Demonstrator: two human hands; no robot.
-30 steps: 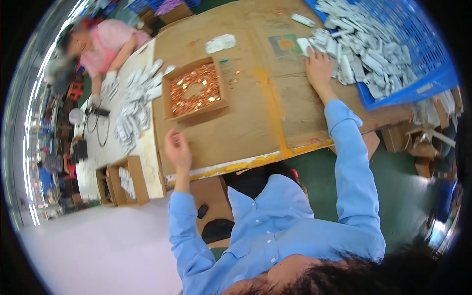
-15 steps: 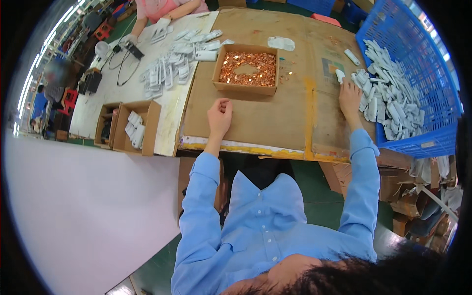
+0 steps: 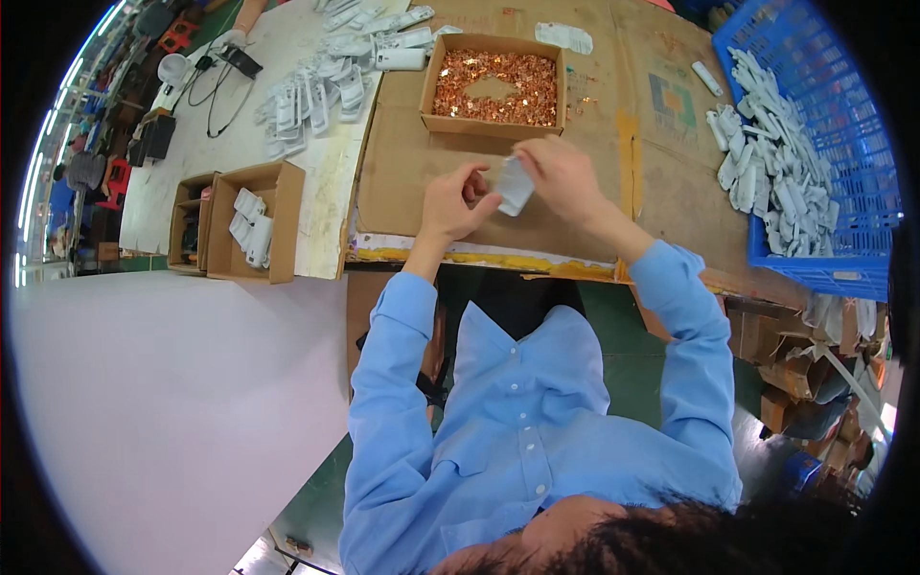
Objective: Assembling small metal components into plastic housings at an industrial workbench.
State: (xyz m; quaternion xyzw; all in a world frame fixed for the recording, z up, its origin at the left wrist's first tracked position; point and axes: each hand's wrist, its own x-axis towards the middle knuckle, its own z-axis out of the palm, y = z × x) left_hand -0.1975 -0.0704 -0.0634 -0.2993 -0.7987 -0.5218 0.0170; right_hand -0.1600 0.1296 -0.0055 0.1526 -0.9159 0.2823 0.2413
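- At the centre of the frame, we hold a white piece [image 3: 516, 189] in our right hand [image 3: 565, 180]; its thumb and fingers are closed on the piece's upper end, and the piece hangs at a tilt above the cardboard [image 3: 398, 187].
- Our left hand [image 3: 458, 199] is just left of it, fingers curled loosely and thumb pointing toward the piece. We cannot tell whether the thumb touches it, or whether those fingers grip anything small.
- Above our hands, at the upper centre, we see a box [image 3: 494, 126] of copper bits [image 3: 452, 96], with a bare patch in their middle.
- At the upper right we have a blue basket [image 3: 867, 225] with a heap of white parts [image 3: 795, 187]; some reach past its left edge onto the cardboard, and a lone part [image 3: 707, 79] lies near them.
- At the upper left we see a pile [image 3: 311, 103] of white parts on a pale table [image 3: 206, 206], near a black device [image 3: 241, 62] with a cable and another person's forearm [image 3: 251, 13].
- Left of our left hand, nearer the frame's left side, a carton [image 3: 285, 225] holds a few white items [image 3: 257, 240].
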